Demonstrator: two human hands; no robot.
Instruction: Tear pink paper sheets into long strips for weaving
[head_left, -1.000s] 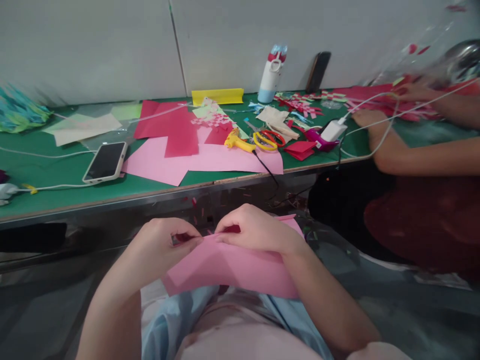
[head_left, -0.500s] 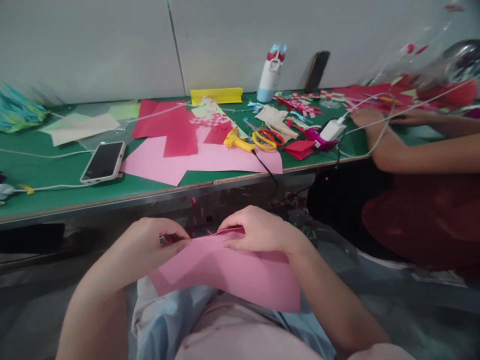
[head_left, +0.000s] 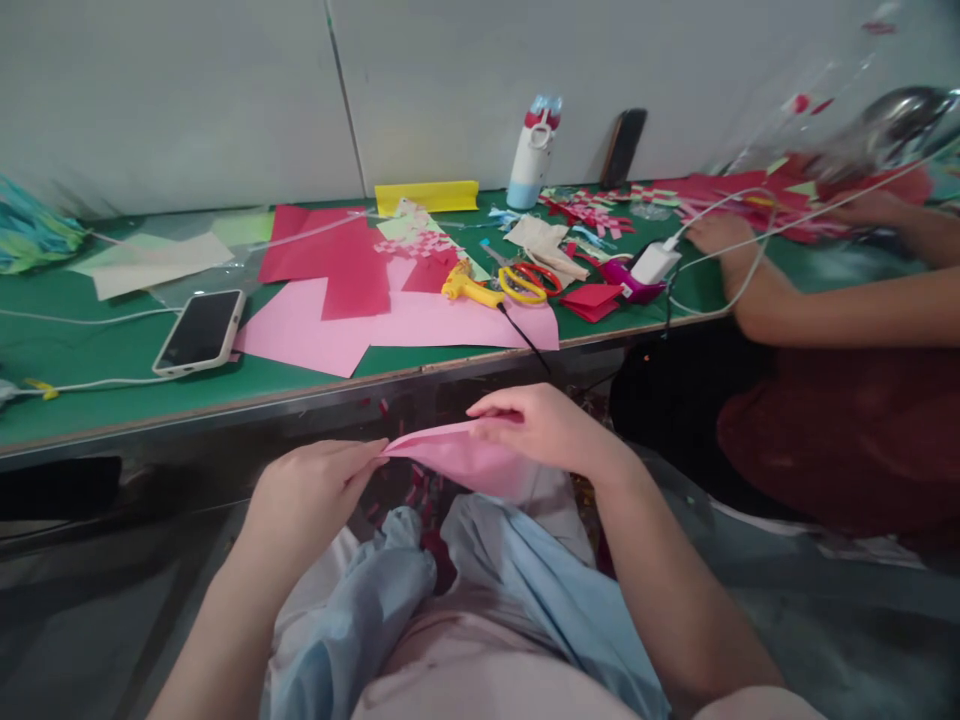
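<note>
A sheet of pink paper (head_left: 480, 465) hangs between my two hands above my lap, short of the table edge. It is bent over, with a fold or layered edge along its top. My left hand (head_left: 319, 490) pinches the paper's left tip between thumb and fingers. At the other end, my right hand (head_left: 540, 430) grips the upper right part, fingers on top and thumb at the near side. The paper's lower right portion is partly hidden behind my right hand and blurred.
On the green table (head_left: 97, 405) lie a phone (head_left: 201, 330), pink sheets (head_left: 307, 325), red sheets (head_left: 352, 270), a yellow glue gun (head_left: 471, 287), scissors (head_left: 523, 285) and paper scraps. A bottle (head_left: 534, 155) stands by the wall. At right are a co-worker's arms (head_left: 840, 305) and trailing white cables.
The pink sheet has swung from lying broad over my lap to a narrower, bent shape held farther forward. My right hand has moved slightly up and to the right.
</note>
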